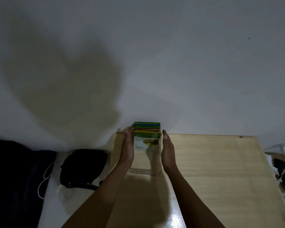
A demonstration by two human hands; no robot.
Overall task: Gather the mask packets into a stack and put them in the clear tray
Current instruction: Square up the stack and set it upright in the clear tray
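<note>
Flat hands (pixel 147 149) flanking clear tray (pixel 144 170)

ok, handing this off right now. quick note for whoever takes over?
Left hand: open and flat against the left side of the clear tray.
Right hand: open and flat against the tray's right side.
Mask packets: gathered in one stack standing at the tray's far end, by the wall, coloured edges up.
Tray sits on the wooden table, near its back left corner.
Done: stacking, and it looks like placing too.
Left: check the stack is seated, then take both hands away.
</note>
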